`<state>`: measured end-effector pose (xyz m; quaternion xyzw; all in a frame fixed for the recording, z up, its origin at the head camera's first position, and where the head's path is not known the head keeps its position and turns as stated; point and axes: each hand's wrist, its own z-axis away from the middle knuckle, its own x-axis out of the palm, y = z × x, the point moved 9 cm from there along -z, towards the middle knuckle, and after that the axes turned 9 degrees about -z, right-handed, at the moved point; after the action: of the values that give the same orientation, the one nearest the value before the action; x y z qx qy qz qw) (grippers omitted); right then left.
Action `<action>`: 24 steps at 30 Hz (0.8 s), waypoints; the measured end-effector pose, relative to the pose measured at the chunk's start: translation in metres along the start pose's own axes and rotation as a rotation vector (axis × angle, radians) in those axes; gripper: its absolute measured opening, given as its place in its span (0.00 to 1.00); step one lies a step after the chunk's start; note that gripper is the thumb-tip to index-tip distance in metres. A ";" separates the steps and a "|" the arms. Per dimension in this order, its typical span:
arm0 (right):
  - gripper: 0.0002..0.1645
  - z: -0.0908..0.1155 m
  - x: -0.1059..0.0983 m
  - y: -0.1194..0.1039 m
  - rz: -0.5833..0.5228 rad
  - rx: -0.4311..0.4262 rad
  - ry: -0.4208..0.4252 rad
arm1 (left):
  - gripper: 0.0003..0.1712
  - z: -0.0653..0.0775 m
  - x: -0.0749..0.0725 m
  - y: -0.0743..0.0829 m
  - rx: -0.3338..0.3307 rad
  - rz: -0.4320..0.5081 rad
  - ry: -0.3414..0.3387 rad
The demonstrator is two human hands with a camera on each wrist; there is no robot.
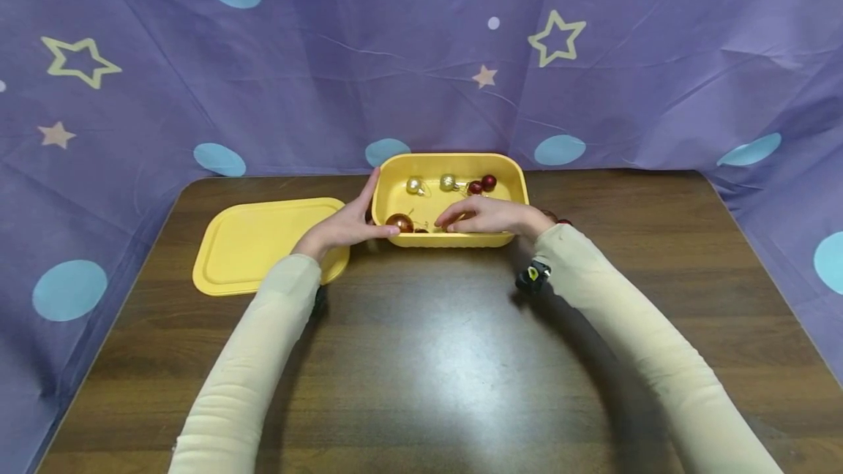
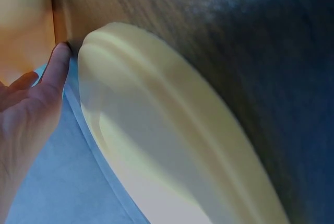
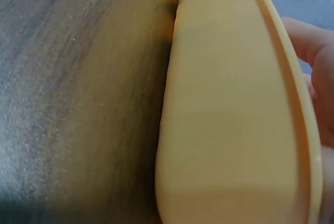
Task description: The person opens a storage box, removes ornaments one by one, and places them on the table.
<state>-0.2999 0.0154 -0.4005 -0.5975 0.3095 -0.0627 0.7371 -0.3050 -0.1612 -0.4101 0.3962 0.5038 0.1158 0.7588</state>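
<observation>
A yellow plastic box (image 1: 448, 241) stands at the far edge of the table, with several small Christmas baubles inside. My left hand (image 1: 345, 224) rests against its left end, fingers and thumb spread around the near corner. An amber bauble (image 1: 399, 222) lies right by that thumb. My right hand (image 1: 484, 215) reaches over the near wall into the box, fingers pointing down and left; I cannot tell whether they pinch a bauble. Toward the back lie two gold baubles, one plain (image 1: 413, 186) and one patterned (image 1: 448, 182), and a dark red bauble (image 1: 489, 182).
A yellow lid (image 1: 260, 240) lies flat on the wooden table (image 1: 421, 357), left of the box and partly under the left forearm. More reddish baubles (image 1: 563, 222) sit just right of the box, beyond the right wrist. A purple curtain (image 1: 408, 57) hangs directly behind.
</observation>
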 end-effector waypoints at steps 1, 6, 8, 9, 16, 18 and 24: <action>0.18 0.000 0.000 0.001 -0.016 0.007 -0.007 | 0.67 0.000 0.000 0.000 0.001 -0.001 0.001; 0.19 -0.001 0.001 0.006 -0.117 0.026 -0.027 | 0.67 0.000 -0.001 0.000 0.003 -0.002 0.003; 0.19 -0.002 0.001 0.007 -0.157 0.020 -0.028 | 0.67 0.000 -0.001 -0.001 0.000 -0.003 0.003; 0.19 -0.003 0.001 0.008 -0.175 0.017 -0.025 | 0.67 0.000 -0.001 -0.001 -0.003 -0.004 0.003; 0.19 -0.004 -0.007 0.010 -0.264 -0.010 0.059 | 0.67 0.001 0.000 0.000 0.003 0.014 0.001; 0.20 -0.004 -0.010 0.010 -0.280 -0.013 0.092 | 0.67 0.001 0.000 0.000 -0.001 0.023 -0.004; 0.22 -0.003 -0.019 0.011 -0.308 0.008 0.205 | 0.66 0.000 0.001 -0.003 -0.018 0.024 -0.015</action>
<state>-0.3197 0.0251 -0.4041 -0.6253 0.2876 -0.2370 0.6856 -0.3053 -0.1626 -0.4130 0.3963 0.4924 0.1263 0.7645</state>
